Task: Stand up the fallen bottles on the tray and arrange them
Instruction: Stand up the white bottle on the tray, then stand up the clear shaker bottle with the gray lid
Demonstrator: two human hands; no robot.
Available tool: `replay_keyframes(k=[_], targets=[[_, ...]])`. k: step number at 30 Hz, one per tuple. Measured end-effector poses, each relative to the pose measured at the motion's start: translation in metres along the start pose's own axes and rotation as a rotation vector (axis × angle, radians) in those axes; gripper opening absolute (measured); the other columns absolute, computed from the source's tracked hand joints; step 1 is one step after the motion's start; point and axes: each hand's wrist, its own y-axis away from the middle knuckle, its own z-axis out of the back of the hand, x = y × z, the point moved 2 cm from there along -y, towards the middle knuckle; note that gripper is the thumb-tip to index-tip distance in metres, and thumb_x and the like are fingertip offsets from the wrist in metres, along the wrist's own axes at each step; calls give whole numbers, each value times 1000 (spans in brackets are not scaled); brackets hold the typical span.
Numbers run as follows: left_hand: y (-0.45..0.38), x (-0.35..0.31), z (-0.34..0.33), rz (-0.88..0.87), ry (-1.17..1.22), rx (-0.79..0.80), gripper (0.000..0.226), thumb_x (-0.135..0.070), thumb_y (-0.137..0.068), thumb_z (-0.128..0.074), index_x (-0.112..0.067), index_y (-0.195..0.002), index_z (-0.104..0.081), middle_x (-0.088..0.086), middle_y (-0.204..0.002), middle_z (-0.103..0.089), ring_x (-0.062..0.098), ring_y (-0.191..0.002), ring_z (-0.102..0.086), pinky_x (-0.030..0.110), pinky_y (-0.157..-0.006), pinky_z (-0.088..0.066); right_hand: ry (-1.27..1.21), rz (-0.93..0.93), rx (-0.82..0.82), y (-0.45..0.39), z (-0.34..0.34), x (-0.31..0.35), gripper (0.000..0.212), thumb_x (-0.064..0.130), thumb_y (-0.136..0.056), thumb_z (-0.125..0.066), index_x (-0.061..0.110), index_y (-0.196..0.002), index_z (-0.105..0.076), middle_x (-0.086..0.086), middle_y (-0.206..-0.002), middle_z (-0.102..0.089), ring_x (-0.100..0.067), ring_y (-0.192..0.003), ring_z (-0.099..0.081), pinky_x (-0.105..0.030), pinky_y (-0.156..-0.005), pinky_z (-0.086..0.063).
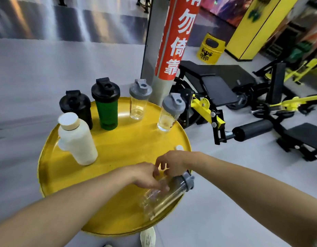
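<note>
Clear fallen bottle (163,196) lies at tray (52,175) rim, five o'clock. Left hand (147,177) fingers curled round it; right hand (172,162) fingers loose above. Risk: slick plastic rolls off the edge.

A pale grey floor (216,220) runs across the room; a grey pillar (155,50) stands behind, wrapped in a red banner (175,41) with white characters; a mirror-like wall (65,20) at the far left shows streaks of light; to the right, black benches (223,81) with yellow frames (205,111); a yellow bin (211,49) beside a yellow wall (257,24).
</note>
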Motion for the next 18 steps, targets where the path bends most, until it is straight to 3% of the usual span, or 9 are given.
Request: replay_keyframes(k=[4,7,10,13,18], targets=[[-16,-21,-14,-13,-118,87,76,-82,-60,-68,-17,-101,-66,-1,-89,-67,17,-80,-62,31,-68,-49,-60,-48,-11,2,-15,-13,48,22,-90,-59,26,-138,-53,2,-132,-63,-24,-119,-59,-36,-94,-51],[-24,-24,-10,3,-49,105,80,-76,-60,-73,-11,-107,-69,2,-87,-69,18,-75,-63,29,-63,-48,-49,-68,-43,0,-17,-17,47,22,-92,-55,25,-138,-53,2,-137,-60,-24,-123,-56,-36,-95,-49],[-27,-12,-1,17,54,76,83,-76,-50,-76,-15,-105,-68,3,-89,-77,22,-83,-72,37,-73,-57,-37,-90,-118,-4,-13,-19,42,29,-97,-51,24,-138,-54,-3,-137,-59,-26,-126,-54,-38,-99,-48],[-21,6,16,29,127,-62,78,-71,-50,-76,-15,-104,-66,0,-89,-78,18,-86,-72,37,-79,-56,-37,-77,-332,-11,3,-17,42,38,-98,-52,20,-135,-58,-7,-134,-59,-28,-125,-52,-40,-102,-45],[1,37,43,142,98,-444,94,-76,-49,-74,-25,-123,-47,-7,-116,-62,21,-104,-62,38,-83,-53,6,137,-731,-25,35,8,45,33,-95,-62,11,-134,-59,-10,-136,-57,-30,-129,-49,-41,-108,-41]])
